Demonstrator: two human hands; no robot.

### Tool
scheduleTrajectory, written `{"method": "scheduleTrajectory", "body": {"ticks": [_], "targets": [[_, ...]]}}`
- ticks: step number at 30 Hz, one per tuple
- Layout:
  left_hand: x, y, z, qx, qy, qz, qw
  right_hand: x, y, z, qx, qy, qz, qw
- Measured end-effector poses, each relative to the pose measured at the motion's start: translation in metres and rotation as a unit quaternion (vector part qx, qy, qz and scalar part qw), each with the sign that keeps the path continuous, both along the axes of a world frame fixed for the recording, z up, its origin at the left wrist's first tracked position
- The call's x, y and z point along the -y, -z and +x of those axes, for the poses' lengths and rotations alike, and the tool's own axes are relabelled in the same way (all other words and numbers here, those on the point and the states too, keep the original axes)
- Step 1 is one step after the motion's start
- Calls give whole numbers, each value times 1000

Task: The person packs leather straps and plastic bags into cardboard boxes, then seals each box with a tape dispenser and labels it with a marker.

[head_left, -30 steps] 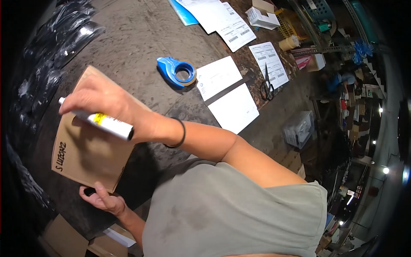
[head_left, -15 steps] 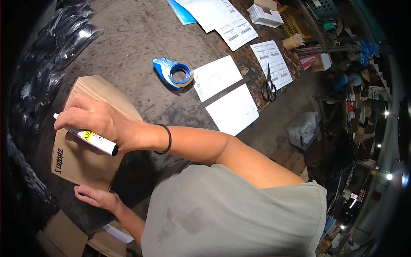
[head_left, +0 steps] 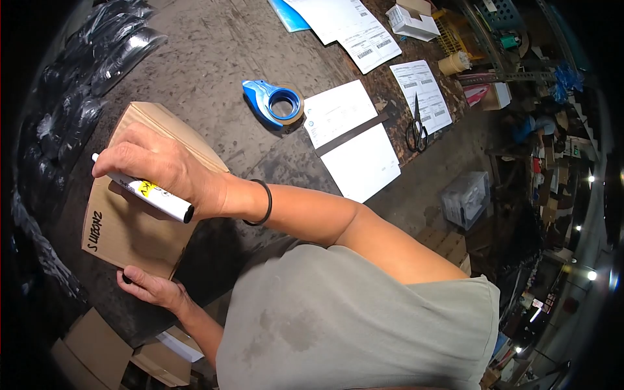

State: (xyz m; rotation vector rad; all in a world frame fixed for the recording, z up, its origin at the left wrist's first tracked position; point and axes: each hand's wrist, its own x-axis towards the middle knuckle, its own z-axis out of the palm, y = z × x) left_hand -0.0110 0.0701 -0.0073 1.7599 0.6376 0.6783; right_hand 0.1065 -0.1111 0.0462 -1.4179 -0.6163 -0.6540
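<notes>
One head-worn camera looked forward and down, right hand (head_left: pixel 166 170) and left hand (head_left: pixel 153 287) sat close below, tabletop (head_left: pixel 208 55) ran aslant, wide round view was dark at its corners

Shadow dims the brown cardboard box (head_left: pixel 133 237) near nine o'clock; shiny black plastic (head_left: pixel 81 84) glares at ten; fisheye edges blacken.

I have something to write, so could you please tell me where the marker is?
In the head view, the marker is at left, held in the right hand over the box, left of the tape dispenser.
</notes>
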Motion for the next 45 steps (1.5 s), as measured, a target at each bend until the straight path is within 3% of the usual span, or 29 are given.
{"method": "scheduleTrajectory", "body": {"ticks": [6,8,16,20,22,24,26,27,30,37,45], "targets": [[3,-4,0,-19,-6,27,999,0,5,2,2,-28,-13,1000],[0,-3,-1,-26,-5,58,998,-1,4,2,22,9,-9,1000],[2,3,-3,-2,2,12,1000,7,-2,0,18,5,-26,999],[3,4,-6,-30,33,102,994,16,-4,5,44,-12,-50,998],[9,0,-9,-30,48,44,997,21,-10,2,30,4,-97,995],[16,-9,-7,2,70,4,998,26,-18,-4,-54,3,-97,994],[8,4,-5,35,91,48,994,22,-13,-5,-108,-13,-61,992],[8,8,-5,49,98,43,993,24,-12,0,-54,6,-151,987],[13,4,-6,54,115,32,991,24,-16,8,22,-69,-154,985],[15,-1,-1,79,141,-51,985,6,-21,8,33,-36,-240,969],[14,0,-1,88,143,-43,985,2,-25,9,38,-20,-282,958]]}}
